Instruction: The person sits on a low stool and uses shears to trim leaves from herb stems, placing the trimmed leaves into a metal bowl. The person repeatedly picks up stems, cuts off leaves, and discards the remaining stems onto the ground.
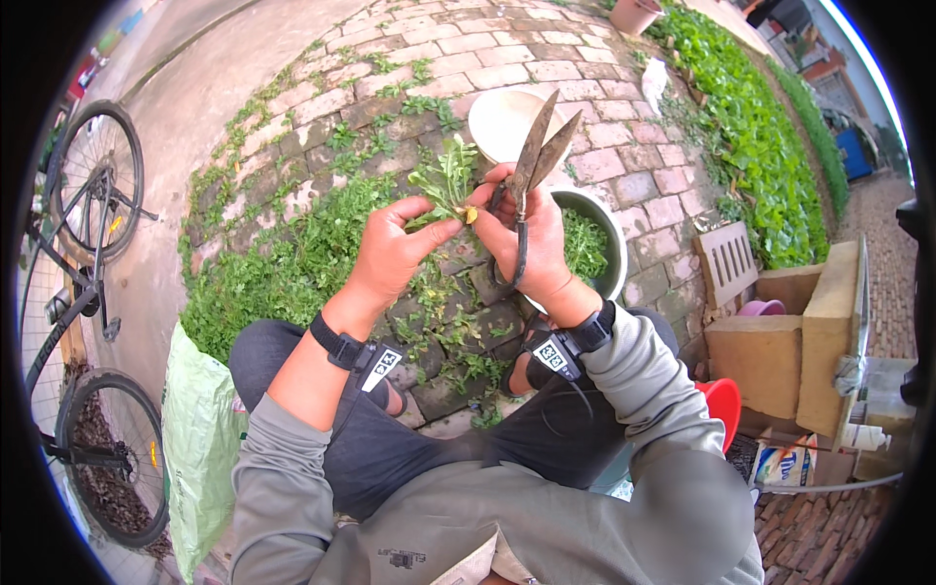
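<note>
Between my two hands is a small leafy green plant [447,179] with a yellowed leaf at its base. My left hand [398,245] pinches it between thumb and fingers. Old rusty scissors [532,157] with dark handles hang on my right hand [530,230], blades parted and pointing away from me. The right thumb and fingertips meet at the plant's base; how firmly they grip it I cannot tell. Beyond the right hand stands a metal basin [618,252] holding cut greens [583,243]. A large heap of greens [292,263] lies on the bricks to the left.
A white basin [504,121] stands farther off. Loose leaves [446,322] litter the paving between my feet. A pale green woven sack [197,446] sits at left, near a bicycle [91,285]. On the right are a concrete sink [757,358], a red bucket [722,409] and a planted bed [760,139].
</note>
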Action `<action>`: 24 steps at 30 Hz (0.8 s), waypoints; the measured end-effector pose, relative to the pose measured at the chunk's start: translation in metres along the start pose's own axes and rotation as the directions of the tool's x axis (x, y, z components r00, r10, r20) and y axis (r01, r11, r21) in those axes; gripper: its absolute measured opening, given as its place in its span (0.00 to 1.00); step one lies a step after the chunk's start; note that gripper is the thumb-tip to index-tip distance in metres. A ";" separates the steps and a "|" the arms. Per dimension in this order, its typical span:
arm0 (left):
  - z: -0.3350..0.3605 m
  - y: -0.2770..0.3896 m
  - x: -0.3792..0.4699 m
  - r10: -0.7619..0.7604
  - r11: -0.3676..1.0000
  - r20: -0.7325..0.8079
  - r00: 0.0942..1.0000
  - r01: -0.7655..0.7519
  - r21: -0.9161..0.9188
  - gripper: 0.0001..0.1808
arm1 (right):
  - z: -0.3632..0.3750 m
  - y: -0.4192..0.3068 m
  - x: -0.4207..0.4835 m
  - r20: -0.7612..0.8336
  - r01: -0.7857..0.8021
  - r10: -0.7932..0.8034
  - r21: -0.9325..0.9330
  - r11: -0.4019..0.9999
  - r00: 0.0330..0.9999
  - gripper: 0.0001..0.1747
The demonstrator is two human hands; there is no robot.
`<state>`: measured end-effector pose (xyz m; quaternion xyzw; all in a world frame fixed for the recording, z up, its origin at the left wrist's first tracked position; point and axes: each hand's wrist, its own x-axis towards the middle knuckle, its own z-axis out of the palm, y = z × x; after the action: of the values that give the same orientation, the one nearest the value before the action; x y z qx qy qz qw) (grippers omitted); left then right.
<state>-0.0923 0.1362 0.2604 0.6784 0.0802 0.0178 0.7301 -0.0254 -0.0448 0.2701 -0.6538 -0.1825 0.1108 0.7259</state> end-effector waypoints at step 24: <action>-0.003 0.002 0.003 -0.033 0.990 -0.136 0.990 0.013 -0.143 0.11 | -0.027 -0.023 0.009 0.165 0.297 -0.256 -0.693 0.657 0.953 0.25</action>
<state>-0.0893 0.1395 0.2623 0.6210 0.1368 0.0618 0.7693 -0.0081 -0.0689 0.2920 -0.8439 -0.3271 -0.0624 0.4207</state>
